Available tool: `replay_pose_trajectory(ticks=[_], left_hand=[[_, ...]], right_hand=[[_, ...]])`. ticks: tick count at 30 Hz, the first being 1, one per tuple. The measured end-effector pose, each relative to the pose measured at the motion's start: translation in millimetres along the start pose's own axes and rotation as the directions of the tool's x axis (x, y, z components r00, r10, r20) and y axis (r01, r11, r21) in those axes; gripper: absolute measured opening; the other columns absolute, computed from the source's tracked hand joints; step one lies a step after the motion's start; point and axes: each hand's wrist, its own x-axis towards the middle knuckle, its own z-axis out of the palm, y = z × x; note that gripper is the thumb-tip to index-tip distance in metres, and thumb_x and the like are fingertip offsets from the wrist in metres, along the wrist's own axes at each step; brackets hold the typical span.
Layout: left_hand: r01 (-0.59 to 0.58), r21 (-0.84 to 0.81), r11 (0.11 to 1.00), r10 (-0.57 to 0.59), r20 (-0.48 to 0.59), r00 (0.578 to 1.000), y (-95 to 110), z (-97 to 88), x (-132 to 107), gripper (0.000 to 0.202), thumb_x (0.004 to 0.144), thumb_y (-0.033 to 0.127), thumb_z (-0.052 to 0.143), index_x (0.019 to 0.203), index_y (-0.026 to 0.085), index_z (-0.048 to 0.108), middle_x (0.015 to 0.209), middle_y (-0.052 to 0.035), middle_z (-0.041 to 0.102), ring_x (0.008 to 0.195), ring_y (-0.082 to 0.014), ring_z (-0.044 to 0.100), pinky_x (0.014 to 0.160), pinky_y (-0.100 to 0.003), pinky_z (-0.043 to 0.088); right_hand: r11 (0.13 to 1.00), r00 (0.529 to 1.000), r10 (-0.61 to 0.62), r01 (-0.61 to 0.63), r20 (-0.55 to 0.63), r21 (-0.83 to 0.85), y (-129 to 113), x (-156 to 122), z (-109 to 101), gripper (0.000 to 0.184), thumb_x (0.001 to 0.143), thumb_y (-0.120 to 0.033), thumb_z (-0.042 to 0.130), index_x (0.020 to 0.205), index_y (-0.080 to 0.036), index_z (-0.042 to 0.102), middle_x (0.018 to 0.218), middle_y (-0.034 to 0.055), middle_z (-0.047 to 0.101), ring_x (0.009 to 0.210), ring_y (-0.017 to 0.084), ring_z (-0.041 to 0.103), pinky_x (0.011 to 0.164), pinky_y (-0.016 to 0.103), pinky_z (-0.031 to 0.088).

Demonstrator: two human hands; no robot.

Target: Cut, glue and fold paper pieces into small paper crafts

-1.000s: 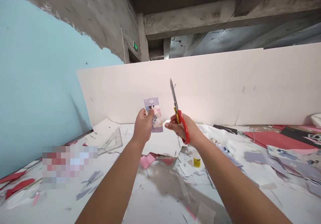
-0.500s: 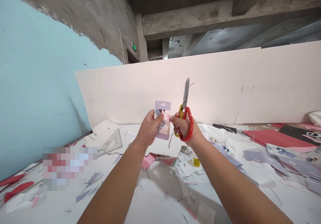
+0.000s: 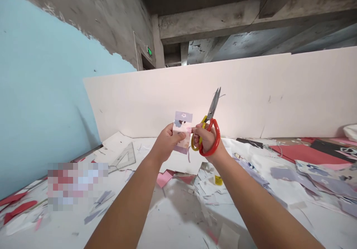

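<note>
My left hand [image 3: 167, 141] pinches a small flower-printed paper piece [image 3: 183, 117], its thumb lying across the front. The paper is pale pink with lilac bands at top and bottom, and it stands upright above the table. Around the handles of a pair of scissors [image 3: 213, 106], one red and one yellow, my right hand [image 3: 206, 137] is closed. The blades point up and a little to the right, slightly apart, clear of the paper. Fingertips of my right hand touch the paper's right edge. A thin grey strip hangs just below these fingers.
Paper scraps [image 3: 214, 191] litter the white table. A clear set square [image 3: 125, 158] lies at the left, a small yellow-labelled item [image 3: 218, 180] near my right forearm. Red sheets [image 3: 301, 154] and lilac printed pieces [image 3: 295, 176] lie at the right. A white partition [image 3: 237, 93] stands behind.
The scissors have tilted and shifted rightward with my right hand. My left thumb has moved lower on the paper, which has shifted slightly right and now looks bent across its middle.
</note>
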Motion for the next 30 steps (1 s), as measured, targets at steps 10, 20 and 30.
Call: replay_pose_trajectory(ticks=[10, 20, 30], left_hand=[[0.081, 0.03, 0.996, -0.083, 0.111, 0.99, 2.3, -0.7, -1.8, 0.024, 0.07, 0.032, 0.064, 0.088, 0.019, 0.057, 0.072, 0.001, 0.058, 0.063, -0.0124, 0.055, 0.056, -0.024, 0.041], [0.061, -0.217, 0.974, -0.039, 0.104, 0.994, 3.5, -18.4, 4.1, 0.028, 0.062, 0.032, 0.072, 0.075, 0.017, 0.052, 0.059, 0.004, 0.05, 0.052, -0.0076, 0.048, 0.046, -0.018, 0.034], [0.081, -0.291, 0.953, -0.064, 0.07, 0.995, 0.1, -29.6, 8.9, 0.025, 0.064, 0.025, 0.071, 0.069, 0.016, 0.049, 0.056, 0.0049, 0.048, 0.048, -0.0061, 0.046, 0.041, -0.017, 0.033]], right_hand=[[0.96, 1.0, 0.003, 0.002, 0.015, -0.282, -8.5, -5.8, 0.2, 0.021, 0.066, -0.035, 0.059, 0.069, -0.023, 0.042, 0.046, -0.0095, 0.04, 0.035, 0.009, 0.039, 0.037, 0.023, 0.033], [0.505, 0.995, 0.097, -0.048, 0.002, -0.862, -53.6, -16.7, -28.8, 0.022, 0.071, -0.039, 0.055, 0.063, -0.022, 0.044, 0.056, 0.0005, 0.051, 0.044, 0.014, 0.044, 0.041, 0.027, 0.031], [-0.048, 0.859, 0.508, 0.103, 0.065, -0.994, -26.5, -65.8, -27.1, 0.006, 0.057, -0.013, 0.058, 0.061, -0.018, 0.058, 0.057, 0.0048, 0.061, 0.054, 0.025, 0.061, 0.043, 0.027, 0.035]])
